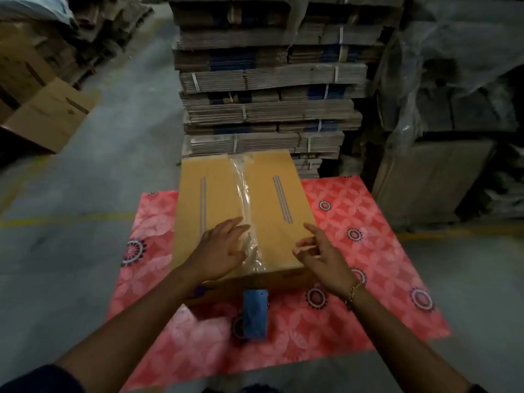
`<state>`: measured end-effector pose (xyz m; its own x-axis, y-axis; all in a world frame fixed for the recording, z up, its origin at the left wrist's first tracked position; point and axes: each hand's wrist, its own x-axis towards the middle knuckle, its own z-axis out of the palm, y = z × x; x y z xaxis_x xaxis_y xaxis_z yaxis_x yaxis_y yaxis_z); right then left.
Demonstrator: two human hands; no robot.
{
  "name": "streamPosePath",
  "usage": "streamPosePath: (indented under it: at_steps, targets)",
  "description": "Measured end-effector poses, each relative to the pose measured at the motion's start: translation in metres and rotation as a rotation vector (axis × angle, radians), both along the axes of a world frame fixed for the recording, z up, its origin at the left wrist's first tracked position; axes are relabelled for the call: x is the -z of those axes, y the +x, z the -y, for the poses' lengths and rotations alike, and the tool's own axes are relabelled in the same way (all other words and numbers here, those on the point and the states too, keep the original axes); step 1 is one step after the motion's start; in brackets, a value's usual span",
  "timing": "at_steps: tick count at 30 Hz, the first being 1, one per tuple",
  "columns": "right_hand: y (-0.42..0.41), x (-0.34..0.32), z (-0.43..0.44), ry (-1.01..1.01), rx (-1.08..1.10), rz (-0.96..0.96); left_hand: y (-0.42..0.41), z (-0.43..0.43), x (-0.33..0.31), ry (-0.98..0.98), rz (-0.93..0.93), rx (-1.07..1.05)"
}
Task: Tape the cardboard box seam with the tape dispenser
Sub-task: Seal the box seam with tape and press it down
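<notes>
We've got both hands, left hand (224, 251) and right hand (320, 253), fingers apart, empty over the box (215, 199); wrinkled tape (245, 194) may lift unless pressed flat.

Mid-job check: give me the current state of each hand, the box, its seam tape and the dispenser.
Left hand: open, empty, fingers spread over the box top.
Right hand: open, empty, at the box's near right corner.
Cardboard box: flaps closed, sitting on the red mat.
Clear tape: laid along the centre seam, wrinkled.
Blue tape dispenser: on the mat, unheld.
</notes>
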<state>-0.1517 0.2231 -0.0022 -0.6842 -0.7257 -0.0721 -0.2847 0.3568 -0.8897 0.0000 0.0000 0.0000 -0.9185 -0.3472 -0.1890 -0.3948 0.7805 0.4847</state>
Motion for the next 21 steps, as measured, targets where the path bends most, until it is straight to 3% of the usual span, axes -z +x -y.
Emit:
streamPosePath:
  at_steps: [9,13,21]
  targets:
    - [0.118,0.096,0.005,0.245,0.167,0.119,0.004,0.016,0.075,-0.341,0.014,0.512]
    - [0.148,0.116,0.019,0.287,0.264,0.159,0.010,0.015,0.097,-0.470,-0.036,0.518]
    - [0.158,0.108,0.028,0.280,0.317,0.270,0.016,0.015,0.099,-0.488,-0.108,0.484]
